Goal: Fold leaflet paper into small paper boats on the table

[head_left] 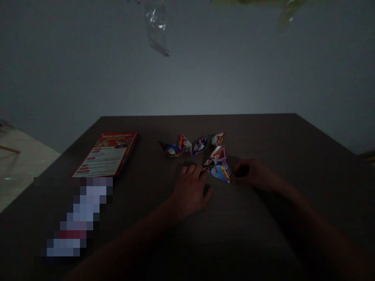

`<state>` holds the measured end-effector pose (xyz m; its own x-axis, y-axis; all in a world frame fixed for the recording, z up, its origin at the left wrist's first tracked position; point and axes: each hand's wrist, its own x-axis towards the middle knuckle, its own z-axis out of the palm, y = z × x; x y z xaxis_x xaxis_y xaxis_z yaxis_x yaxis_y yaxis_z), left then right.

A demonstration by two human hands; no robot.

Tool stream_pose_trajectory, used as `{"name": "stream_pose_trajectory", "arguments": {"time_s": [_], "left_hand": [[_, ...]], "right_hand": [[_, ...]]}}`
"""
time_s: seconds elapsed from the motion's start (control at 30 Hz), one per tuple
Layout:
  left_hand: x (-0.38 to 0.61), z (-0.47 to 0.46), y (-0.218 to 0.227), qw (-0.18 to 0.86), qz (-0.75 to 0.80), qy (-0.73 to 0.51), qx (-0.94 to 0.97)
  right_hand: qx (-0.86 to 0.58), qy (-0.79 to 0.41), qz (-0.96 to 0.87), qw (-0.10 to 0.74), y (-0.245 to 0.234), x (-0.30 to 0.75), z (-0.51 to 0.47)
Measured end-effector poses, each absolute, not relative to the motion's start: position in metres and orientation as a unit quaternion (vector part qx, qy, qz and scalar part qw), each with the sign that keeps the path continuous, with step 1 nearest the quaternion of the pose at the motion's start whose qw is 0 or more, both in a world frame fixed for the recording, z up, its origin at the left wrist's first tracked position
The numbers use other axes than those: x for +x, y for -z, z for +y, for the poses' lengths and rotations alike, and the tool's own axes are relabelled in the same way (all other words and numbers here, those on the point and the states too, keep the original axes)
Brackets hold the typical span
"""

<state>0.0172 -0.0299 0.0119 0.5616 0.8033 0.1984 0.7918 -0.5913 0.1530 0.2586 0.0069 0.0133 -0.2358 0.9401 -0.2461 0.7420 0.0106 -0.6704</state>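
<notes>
A folded piece of printed paper (219, 166), pink, blue and yellow, lies on the dark table (293, 140) between my hands. My left hand (191, 189) rests on the table with its fingers curled, its fingertips touching the paper's left edge. My right hand (252, 173) is closed in a pinch on the paper's right corner. Just beyond it lie several small folded paper shapes (191, 145) in a loose row. The room is dim and fine detail is lost.
A red and white printed booklet (107, 154) lies at the table's left. A blurred-out patch (77, 218) covers something near the front left. A grey wall stands behind the table, with a clear plastic scrap (157, 25) hanging above.
</notes>
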Motion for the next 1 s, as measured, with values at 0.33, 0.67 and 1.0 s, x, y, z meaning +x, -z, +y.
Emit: {"name": "stream_pose_trajectory", "arguments": {"time_s": [0.33,0.67,1.0], "left_hand": [[0.015,-0.027,-0.012,0.039,0.448,-0.125,0.884],[0.010,-0.022,-0.009,0.047,0.434,-0.151,0.887],[0.009,-0.019,-0.005,0.059,0.440,-0.168,0.880]], "right_hand": [[-0.618,-0.291,-0.700,0.207,-0.009,0.252,0.008],[-0.572,-0.287,-0.677,0.363,-0.002,0.232,0.001],[-0.548,-0.328,-0.671,0.376,0.002,0.231,0.002]]}}
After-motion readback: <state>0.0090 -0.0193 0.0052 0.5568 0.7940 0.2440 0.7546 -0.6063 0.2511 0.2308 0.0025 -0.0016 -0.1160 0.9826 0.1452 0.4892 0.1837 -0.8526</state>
